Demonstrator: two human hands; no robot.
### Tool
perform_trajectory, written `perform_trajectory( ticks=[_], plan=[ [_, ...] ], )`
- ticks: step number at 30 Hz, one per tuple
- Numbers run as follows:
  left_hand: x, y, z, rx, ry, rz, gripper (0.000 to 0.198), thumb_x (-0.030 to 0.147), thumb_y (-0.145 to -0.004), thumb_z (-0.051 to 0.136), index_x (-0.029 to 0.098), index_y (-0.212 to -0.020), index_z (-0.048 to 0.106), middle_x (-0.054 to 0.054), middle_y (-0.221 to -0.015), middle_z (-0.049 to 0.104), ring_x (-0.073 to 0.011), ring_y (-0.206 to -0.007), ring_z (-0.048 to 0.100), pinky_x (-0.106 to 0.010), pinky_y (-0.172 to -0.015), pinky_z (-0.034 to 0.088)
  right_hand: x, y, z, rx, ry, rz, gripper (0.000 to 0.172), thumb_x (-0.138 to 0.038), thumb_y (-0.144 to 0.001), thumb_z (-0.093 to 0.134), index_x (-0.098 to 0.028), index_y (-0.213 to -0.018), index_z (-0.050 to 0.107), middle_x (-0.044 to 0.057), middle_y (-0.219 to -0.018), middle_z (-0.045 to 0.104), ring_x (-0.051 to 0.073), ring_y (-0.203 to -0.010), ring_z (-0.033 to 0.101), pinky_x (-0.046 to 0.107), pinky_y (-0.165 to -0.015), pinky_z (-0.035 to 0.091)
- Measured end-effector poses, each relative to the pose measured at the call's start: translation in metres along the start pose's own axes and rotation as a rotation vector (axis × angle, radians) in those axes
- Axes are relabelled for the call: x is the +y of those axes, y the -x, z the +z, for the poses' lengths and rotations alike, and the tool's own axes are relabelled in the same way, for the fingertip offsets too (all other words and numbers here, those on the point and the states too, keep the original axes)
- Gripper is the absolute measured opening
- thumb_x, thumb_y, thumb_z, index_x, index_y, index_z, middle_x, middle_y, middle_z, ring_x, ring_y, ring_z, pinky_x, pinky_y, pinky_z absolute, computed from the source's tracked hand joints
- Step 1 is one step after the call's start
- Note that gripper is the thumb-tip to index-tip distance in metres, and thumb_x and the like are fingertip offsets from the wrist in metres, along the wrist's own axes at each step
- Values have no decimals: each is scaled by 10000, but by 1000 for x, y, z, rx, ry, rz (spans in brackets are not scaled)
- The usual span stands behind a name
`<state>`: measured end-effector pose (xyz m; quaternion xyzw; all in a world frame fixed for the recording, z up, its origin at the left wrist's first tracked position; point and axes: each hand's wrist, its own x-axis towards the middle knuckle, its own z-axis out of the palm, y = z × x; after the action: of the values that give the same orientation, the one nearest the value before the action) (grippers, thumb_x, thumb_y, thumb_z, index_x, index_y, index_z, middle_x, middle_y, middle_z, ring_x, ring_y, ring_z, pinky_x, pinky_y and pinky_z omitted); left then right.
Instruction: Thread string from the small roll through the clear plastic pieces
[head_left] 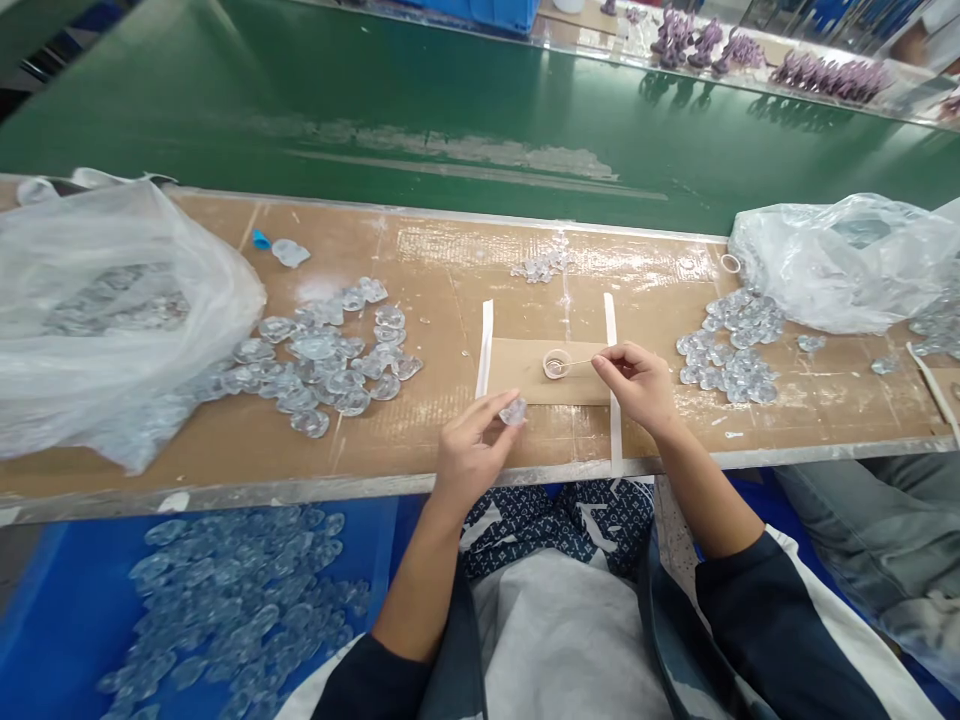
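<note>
Between the thumb and forefinger of my left hand (474,445) is a clear plastic piece (513,411), held just above the table's front part. My right hand (636,380) pinches a thin stick (581,364), its far end in a small round cup (556,363). What the cup contains is too small to make out. The cup stands on a cardboard strip (517,372), with white tape (611,350) running at each side. Behind it lie several tiny clear bits (543,264).
Clear plastic pieces lie in a left pile (330,365) and a right pile (731,345). Plastic bags (112,300) flank both ends. A blue bin (386,550) of similar pieces sits below left. Beyond runs a green belt (375,110), with purple figures (705,40) behind it. Another person's leg (847,530) is at right.
</note>
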<state>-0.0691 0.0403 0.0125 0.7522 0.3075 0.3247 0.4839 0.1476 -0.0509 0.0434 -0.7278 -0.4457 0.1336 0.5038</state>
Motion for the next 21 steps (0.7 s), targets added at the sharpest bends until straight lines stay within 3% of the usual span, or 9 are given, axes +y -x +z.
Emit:
perform_trajectory(
  ticks=[3, 5, 9, 12, 16, 21],
  plan=[
    [10, 4, 24, -5, 460, -204, 377, 352, -774, 720, 159, -1093, 665, -107, -1117, 684, -184, -891, 701, -292, -790, 611, -1, 0, 1, -2, 13, -25, 211, -338, -855, 610, -159, -754, 658, 27, -705, 621, 108, -582, 510, 231, -540, 399],
    [13, 3, 36, -13, 581, -290, 429, 374, -731, 763, 148, -1076, 646, -116, -1084, 696, -200, -904, 704, -304, -792, 618, -1, 0, 3, -26, 50, -57, 199, -319, -857, 602, -159, -748, 648, 23, -687, 609, 103, -563, 488, 234, -536, 389],
    [10, 0, 44, 22, 605, -361, 471, 428, -684, 797, 142, -982, 572, -130, -1023, 708, -221, -913, 706, -321, -780, 623, -3, -3, 3, -102, 108, -108, 191, -302, -861, 590, -161, -741, 638, 11, -657, 577, 93, -534, 441, 240, -542, 383],
    [6, -1, 43, 39, 593, -368, 485, 452, -670, 800, 145, -940, 540, -126, -972, 714, -224, -893, 710, -329, -785, 621, -7, -2, 0, -60, 89, -105, 199, -305, -865, 590, -162, -734, 633, 12, -661, 580, 94, -539, 450, 235, -531, 381],
    [3, 1, 43, 17, 564, -353, 440, 409, -682, 796, 144, -947, 566, -123, -977, 714, -212, -904, 708, -320, -839, 606, -18, 5, -7, -33, 37, -88, 212, -323, -876, 595, -169, -738, 635, 24, -684, 599, 110, -577, 502, 229, -517, 387],
    [0, 2, 45, -28, 532, -339, 381, 352, -700, 781, 138, -963, 609, -110, -980, 717, -194, -886, 712, -243, -790, 603, -34, 18, -10, -128, -11, -162, 173, -258, -880, 597, -169, -734, 618, 15, -678, 580, 92, -554, 476, 210, -489, 358]
  ],
)
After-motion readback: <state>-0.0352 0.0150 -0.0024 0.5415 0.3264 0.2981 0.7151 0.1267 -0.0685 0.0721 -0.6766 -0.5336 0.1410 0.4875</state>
